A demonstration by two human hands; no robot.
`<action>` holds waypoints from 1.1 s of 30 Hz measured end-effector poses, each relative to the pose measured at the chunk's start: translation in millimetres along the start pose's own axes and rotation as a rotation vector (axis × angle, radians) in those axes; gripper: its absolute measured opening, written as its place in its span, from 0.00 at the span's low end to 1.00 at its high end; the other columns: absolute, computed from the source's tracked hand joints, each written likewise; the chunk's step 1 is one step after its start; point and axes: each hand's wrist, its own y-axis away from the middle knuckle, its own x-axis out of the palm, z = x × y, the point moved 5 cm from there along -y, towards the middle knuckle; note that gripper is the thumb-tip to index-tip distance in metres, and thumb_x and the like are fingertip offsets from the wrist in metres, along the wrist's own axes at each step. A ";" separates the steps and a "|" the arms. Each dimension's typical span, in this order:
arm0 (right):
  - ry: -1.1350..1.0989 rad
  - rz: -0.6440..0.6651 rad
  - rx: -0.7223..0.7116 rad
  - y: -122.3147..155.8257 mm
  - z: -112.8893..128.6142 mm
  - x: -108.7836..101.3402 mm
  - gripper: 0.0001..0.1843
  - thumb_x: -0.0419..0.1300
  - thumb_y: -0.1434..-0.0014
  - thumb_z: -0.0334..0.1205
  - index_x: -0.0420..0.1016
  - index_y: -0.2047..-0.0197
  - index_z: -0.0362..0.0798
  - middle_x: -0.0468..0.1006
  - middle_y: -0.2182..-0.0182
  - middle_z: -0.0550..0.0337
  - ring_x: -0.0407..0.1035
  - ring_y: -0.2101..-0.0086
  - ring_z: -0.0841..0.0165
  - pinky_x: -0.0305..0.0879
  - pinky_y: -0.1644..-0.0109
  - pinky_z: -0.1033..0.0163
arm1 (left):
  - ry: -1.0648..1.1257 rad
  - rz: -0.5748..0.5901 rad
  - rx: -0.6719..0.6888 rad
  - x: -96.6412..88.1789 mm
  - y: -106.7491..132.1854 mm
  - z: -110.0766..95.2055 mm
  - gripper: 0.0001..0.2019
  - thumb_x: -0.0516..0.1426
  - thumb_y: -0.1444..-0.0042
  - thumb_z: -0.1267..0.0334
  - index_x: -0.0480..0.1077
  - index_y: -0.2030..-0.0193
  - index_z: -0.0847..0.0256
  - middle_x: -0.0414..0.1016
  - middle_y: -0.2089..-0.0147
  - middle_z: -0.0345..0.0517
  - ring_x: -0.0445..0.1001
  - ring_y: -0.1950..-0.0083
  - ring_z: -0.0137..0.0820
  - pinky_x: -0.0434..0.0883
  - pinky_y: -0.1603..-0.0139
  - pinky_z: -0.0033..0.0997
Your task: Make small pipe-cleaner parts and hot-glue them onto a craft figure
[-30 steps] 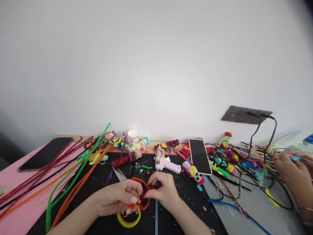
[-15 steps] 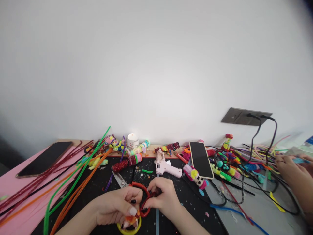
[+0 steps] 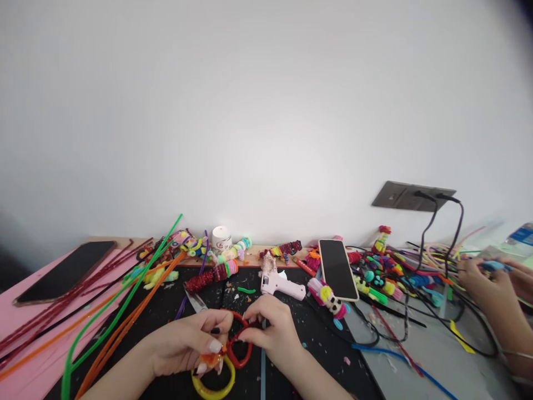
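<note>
Orange fuzzy piece [image 3: 212, 360], nearside and left of the glue gun [image 3: 283, 286] | left hand [image 3: 189, 340] pinches it, right hand [image 3: 272, 331] pinches what looks like a red strand [image 3: 259, 322], mostly hidden | light, soft, crushable, I'd guess: hold gently mid-body | mind the scissors [image 3: 195, 300], blade left of the gun; roomier black mat [image 3: 323, 340] to its near right

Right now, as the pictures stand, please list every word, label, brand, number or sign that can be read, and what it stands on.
No text can be read with certainty.
White cup: dark and red print, too small and blurred.
Red stick: pale marks, too small.
Blue label at the right edge: too blurred.
Wall plate: faint mark, unreadable.
</note>
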 end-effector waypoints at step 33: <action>0.035 0.160 0.090 6.8 4.4 5.2 0.14 0.56 0.46 0.29 0.75 0.57 0.49 0.67 0.77 0.64 0.61 0.77 0.71 0.59 0.73 0.68 | 0.010 -0.130 0.120 -7.3 -4.2 -6.7 0.12 0.63 0.53 0.68 0.61 0.72 0.61 0.69 0.78 0.38 0.61 0.82 0.18 0.57 0.81 0.17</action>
